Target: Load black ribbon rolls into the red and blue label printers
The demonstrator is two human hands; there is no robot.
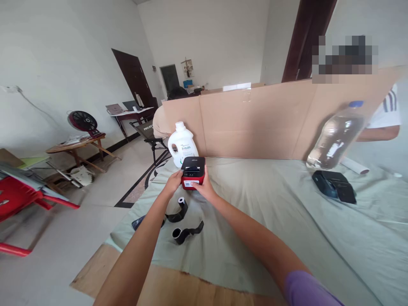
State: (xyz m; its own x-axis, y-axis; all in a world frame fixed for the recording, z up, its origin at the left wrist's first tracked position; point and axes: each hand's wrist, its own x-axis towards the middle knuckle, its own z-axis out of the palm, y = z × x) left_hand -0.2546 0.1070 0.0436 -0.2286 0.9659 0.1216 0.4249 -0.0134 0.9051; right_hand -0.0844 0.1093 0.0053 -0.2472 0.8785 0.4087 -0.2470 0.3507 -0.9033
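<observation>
A small red and black label printer (pixel 193 171) stands on the pale green cloth (pixel 261 212) at the far left of the table. My left hand (pixel 173 182) grips its left side and my right hand (pixel 204 185) grips its right side, fingers closed against the casing. Two black ribbon rolls lie nearer to me: one (pixel 180 207) upright behind, one (pixel 185 233) lying with its tail unwound. A white detergent bottle (pixel 182 144) stands just behind the printer.
A cardboard wall (pixel 255 123) runs along the table's far edge. A clear plastic bottle (pixel 334 138) leans at the right beside a black device (pixel 334 185) and a white roll (pixel 354 165). Another person's arm (pixel 378 133) shows behind. Tables, a fan and red chairs stand left.
</observation>
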